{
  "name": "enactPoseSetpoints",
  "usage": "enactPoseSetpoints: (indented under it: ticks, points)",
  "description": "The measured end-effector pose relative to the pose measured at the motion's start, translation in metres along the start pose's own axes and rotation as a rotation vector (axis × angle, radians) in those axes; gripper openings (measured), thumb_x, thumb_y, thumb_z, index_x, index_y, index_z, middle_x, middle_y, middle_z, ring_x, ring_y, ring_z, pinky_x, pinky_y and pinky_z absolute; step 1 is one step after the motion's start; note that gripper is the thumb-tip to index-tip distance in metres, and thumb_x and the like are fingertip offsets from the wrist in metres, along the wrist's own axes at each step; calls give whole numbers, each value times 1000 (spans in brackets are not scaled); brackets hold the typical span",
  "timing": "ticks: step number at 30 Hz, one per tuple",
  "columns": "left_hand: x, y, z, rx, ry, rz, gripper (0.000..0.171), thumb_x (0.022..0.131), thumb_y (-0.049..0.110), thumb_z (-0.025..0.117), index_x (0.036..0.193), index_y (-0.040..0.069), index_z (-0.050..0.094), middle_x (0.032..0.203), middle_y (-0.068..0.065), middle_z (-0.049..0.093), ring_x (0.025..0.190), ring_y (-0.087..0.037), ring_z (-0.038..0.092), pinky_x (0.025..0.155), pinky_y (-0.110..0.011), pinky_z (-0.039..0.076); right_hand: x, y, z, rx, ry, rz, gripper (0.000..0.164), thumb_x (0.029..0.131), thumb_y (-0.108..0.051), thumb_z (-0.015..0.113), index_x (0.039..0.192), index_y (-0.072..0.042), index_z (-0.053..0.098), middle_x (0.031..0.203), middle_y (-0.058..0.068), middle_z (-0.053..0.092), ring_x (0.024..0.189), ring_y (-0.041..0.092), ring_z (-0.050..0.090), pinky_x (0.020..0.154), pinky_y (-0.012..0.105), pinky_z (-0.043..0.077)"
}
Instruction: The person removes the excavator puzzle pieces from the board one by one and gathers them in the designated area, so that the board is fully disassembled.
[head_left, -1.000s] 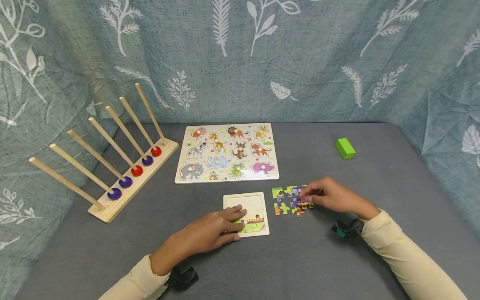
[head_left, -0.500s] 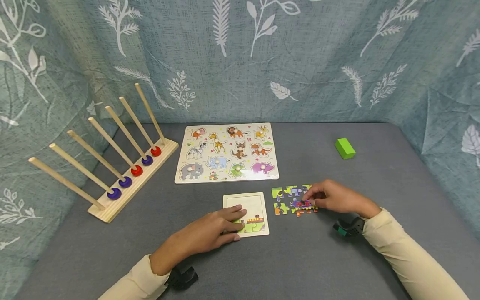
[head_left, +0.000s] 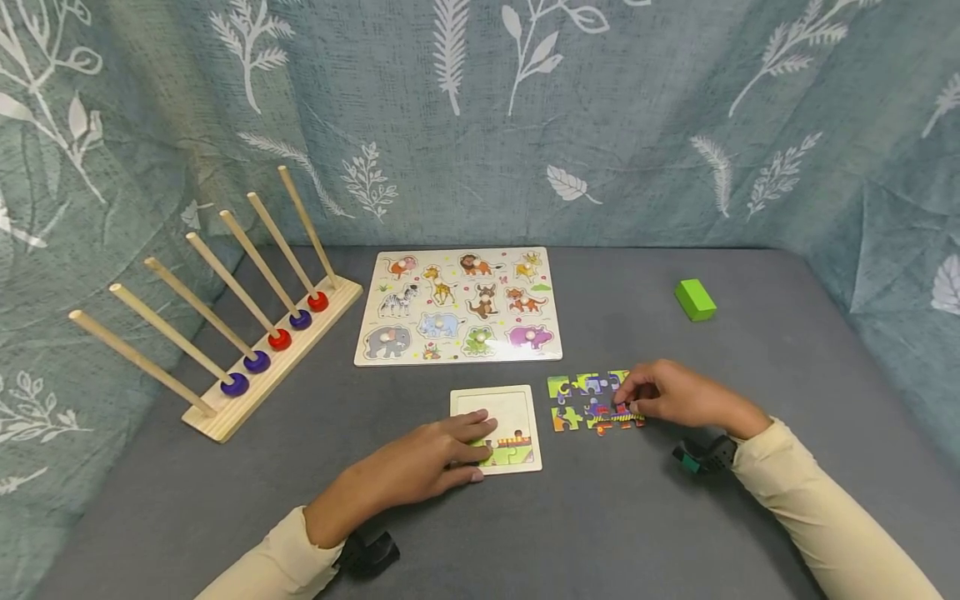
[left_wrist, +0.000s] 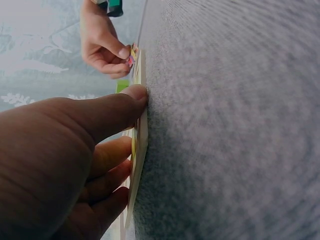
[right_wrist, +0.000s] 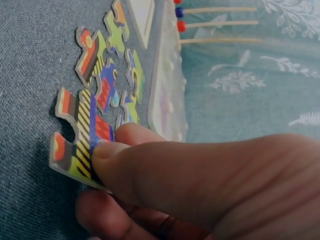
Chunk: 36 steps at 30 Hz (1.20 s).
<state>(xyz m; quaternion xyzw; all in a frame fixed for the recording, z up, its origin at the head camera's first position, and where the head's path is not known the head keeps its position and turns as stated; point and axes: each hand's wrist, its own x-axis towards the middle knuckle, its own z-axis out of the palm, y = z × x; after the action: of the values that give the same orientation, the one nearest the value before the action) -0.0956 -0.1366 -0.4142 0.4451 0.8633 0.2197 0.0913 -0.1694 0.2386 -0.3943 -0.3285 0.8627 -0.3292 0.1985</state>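
Note:
In the head view my left hand (head_left: 427,458) rests on the square wooden puzzle tray (head_left: 506,406), fingers extended over its left part. The left wrist view shows the thumb (left_wrist: 112,110) along the tray's edge. Fitted pieces with a green and red picture fill the tray's lower part; my fingers cover some of it. To the right, my right hand (head_left: 682,398) pinches a jigsaw piece (right_wrist: 82,145) with yellow-black stripes between thumb and fingers. It is at the right end of several loose jigsaw pieces (head_left: 566,417), next to others with matching stripes.
An animal peg puzzle board (head_left: 459,307) lies behind the tray. A wooden stand (head_left: 292,342) with upright pegs and red and blue rings is at the left. A green block (head_left: 695,300) sits at the back right. A patterned curtain (head_left: 480,150) hangs behind the grey table.
My right hand has moved a little to the right with the striped jigsaw piece, baring more of the loose pieces. My left hand has stayed on the tray. The head view has shifted slightly.

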Motion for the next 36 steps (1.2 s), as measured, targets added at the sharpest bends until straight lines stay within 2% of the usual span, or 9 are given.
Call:
enactPoseSetpoints:
  ticks: [7, 16, 21, 26, 36]
  points:
    - [0, -2, 1, 17, 11, 18, 35, 95, 24, 66, 124, 5, 67, 143, -12, 49, 139, -28, 36, 106, -43, 38, 4, -4, -1, 8, 28, 11, 19, 88, 7, 65, 105, 2, 70, 98, 5, 68, 82, 11, 59, 67, 26, 49]
    - [1, -4, 6, 17, 16, 19, 35, 95, 26, 65, 124, 5, 67, 143, -12, 50, 138, -28, 36, 106, -43, 38, 10, -7, 0, -47, 43, 6, 19, 87, 4, 65, 104, -1, 72, 92, 1, 68, 81, 10, 58, 68, 27, 49]
    - [2, -6, 6, 43, 31, 42, 32, 94, 24, 68, 120, 5, 70, 141, -13, 52, 137, -29, 39, 105, -42, 39, 15, -12, 4, -63, 69, -6, 18, 89, 2, 65, 103, -3, 73, 91, -1, 68, 81, 9, 58, 69, 28, 49]
    - [3, -5, 3, 24, 22, 32, 27, 93, 23, 68, 115, 7, 73, 140, -13, 53, 136, -29, 39, 106, -42, 39, 24, -22, 10, -68, 89, -14, 16, 90, 0, 65, 103, -4, 73, 90, -3, 68, 76, 9, 55, 66, 27, 46]
    - [4, -4, -2, 23, 41, 33, 23, 92, 24, 69, 109, 10, 76, 137, -13, 55, 134, -30, 43, 106, -44, 39, 44, -33, 26, -36, 37, -89, 17, 92, -4, 65, 107, -5, 73, 93, -2, 68, 75, 8, 56, 67, 28, 49]
